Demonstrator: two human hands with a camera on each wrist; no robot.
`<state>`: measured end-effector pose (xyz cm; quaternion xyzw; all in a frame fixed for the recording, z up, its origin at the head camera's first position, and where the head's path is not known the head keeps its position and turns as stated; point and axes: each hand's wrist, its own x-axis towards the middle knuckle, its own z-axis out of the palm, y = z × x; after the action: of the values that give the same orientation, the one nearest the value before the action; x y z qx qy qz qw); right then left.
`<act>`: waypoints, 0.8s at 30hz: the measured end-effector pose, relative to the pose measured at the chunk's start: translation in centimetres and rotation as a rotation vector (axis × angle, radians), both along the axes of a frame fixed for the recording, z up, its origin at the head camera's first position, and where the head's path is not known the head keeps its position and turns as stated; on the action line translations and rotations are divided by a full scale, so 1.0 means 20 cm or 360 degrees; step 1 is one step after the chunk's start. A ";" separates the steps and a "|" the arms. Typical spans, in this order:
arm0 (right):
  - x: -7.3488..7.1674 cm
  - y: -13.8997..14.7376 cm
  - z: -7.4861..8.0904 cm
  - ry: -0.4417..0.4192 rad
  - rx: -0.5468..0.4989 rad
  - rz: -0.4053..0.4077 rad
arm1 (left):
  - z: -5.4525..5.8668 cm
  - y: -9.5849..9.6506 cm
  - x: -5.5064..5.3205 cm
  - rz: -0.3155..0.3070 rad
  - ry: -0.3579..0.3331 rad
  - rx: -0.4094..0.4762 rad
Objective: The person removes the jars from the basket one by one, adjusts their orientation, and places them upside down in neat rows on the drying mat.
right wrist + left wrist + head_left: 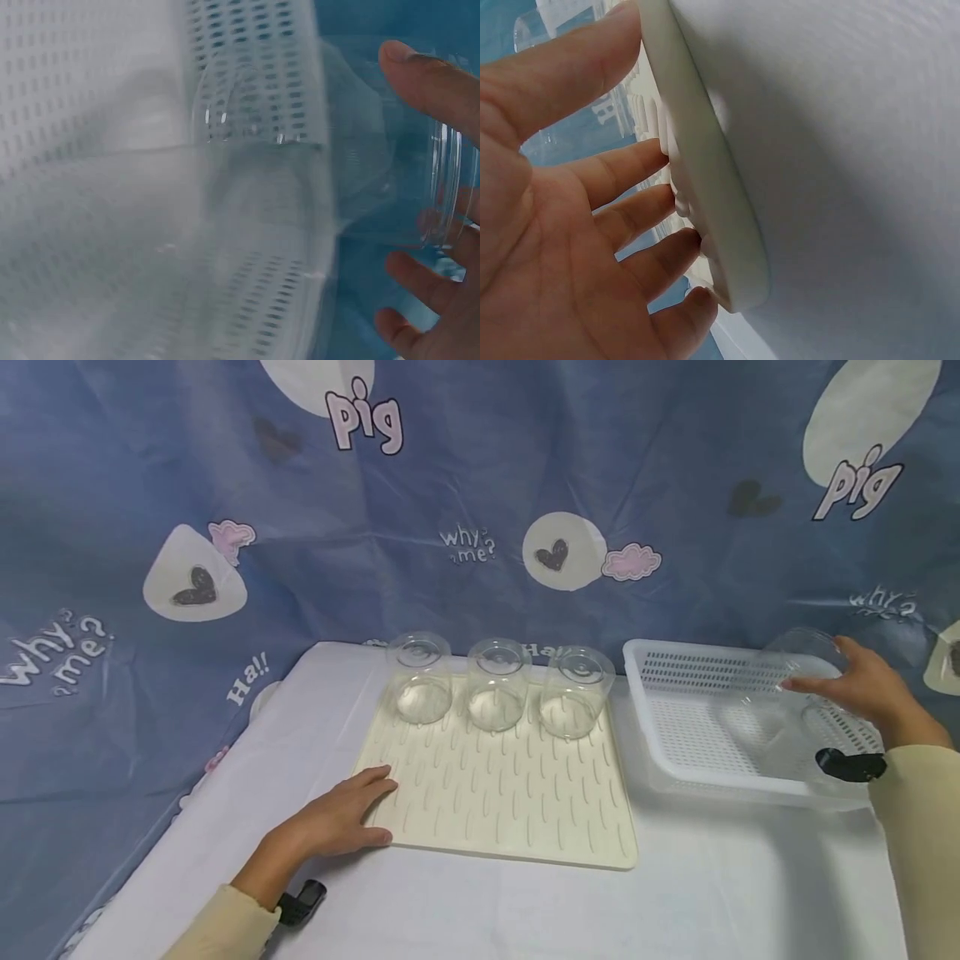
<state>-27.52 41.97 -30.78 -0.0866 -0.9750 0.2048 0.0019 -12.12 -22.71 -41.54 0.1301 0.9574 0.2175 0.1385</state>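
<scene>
Three clear cups stand upside down in a row along the back of a cream ridged mat (pixel 502 802): the left cup (pixel 420 681), the middle cup (pixel 498 685) and the right cup (pixel 576 693). My left hand (pixel 337 818) lies at the mat's left front corner, its fingertips on the mat and the thumb by the front edge. Over the right part of a white perforated basket (pixel 697 735), my right hand (pixel 862 685) holds another clear cup (pixel 367 150), thumb on one side and fingers on the other. In the right wrist view a see-through shape (pixel 112 247) covers part of the basket.
A white cloth (pixel 465 910) covers the table under mat and basket. Close behind them hangs a blue printed curtain (pixel 450 468). The basket stands just right of the mat, its raised rim facing the mat's right edge.
</scene>
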 end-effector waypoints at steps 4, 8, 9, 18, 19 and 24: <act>0.02 0.00 0.05 0.0090 -0.0009 0.0015 | 0.01 0.00 0.00 -0.0005 0.0015 -0.0007; 0.04 -0.01 0.08 0.0125 0.0022 0.0011 | 0.01 0.00 -0.01 -0.0006 0.0017 -0.0007; 0.04 -0.01 0.08 0.0131 0.0021 0.0015 | 0.01 0.00 -0.01 -0.0004 0.0016 -0.0008; 0.04 -0.04 0.09 0.0231 -0.0010 0.0026 | 0.00 0.01 -0.01 0.0007 0.0007 -0.0008; 0.04 -0.05 0.09 0.0237 -0.0013 0.0027 | 0.00 0.01 -0.01 0.0007 0.0007 -0.0007; 0.04 -0.08 0.10 0.0219 -0.0053 0.0036 | -0.01 0.00 -0.01 -0.0001 0.0012 -0.0004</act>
<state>-26.65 40.38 -28.81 -0.0612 -0.9699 0.2264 0.0651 -12.36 -22.62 -41.67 0.1310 0.9581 0.2158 0.1353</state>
